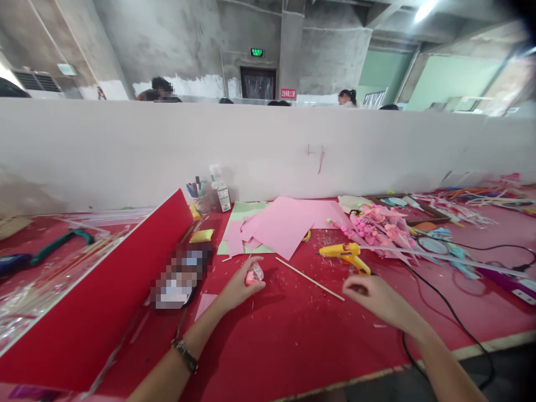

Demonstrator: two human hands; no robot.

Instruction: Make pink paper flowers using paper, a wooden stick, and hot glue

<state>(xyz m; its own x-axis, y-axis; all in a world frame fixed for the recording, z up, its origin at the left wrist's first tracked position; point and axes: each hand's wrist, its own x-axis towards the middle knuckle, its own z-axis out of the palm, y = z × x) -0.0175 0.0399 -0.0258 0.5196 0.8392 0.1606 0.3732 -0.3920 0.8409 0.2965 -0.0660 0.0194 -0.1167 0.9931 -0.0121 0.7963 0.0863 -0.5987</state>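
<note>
My left hand (239, 287) is closed around a small pink piece in clear wrapping (254, 275), above the red table. My right hand (377, 298) has its fingers curled together, and whatever they may hold is hidden. Just left of its fingertips lies a thin pale stick (310, 277), slanting across the tabletop. A yellow glue gun (341, 252) rests behind my right hand, with a long clear glue stick (419, 252) running out from its back. Pink paper sheets (280, 226) lie beyond my left hand, partly over a green sheet (232, 223).
A red board (109, 285) stands upright at left, with a phone (180, 276) beside it. Pink flower-like bundles (381, 229) lie at right. A black cable (439, 301) crosses the right side. A pen cup (201, 198) stands by the white partition (259, 145).
</note>
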